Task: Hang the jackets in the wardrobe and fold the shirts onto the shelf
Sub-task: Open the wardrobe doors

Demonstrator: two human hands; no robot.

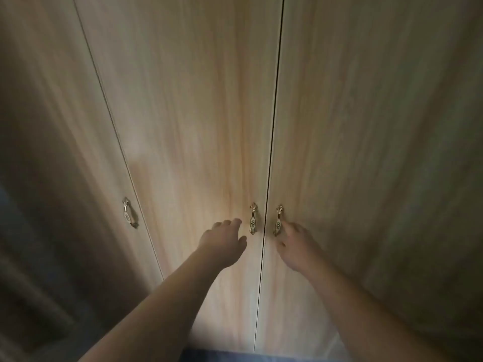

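A tall light-wood wardrobe fills the view, its doors closed. The middle door (pixel 188 121) and the right door (pixel 366 131) meet at a dark vertical seam. Each carries a small ornate brass handle: the middle door's handle (pixel 252 218) and the right door's handle (pixel 278 220). My left hand (pixel 222 242) hovers just left of the middle handle, fingers apart, holding nothing. My right hand (pixel 296 246) is at the right handle, its fingertips touching the handle's side without closing around it. No jackets or shirts are in view.
A third door (pixel 52 126) at the left has its own brass handle (pixel 128 213). Blue fabric (pixel 222 356) shows at the bottom edge. The left and right sides of the view are dim.
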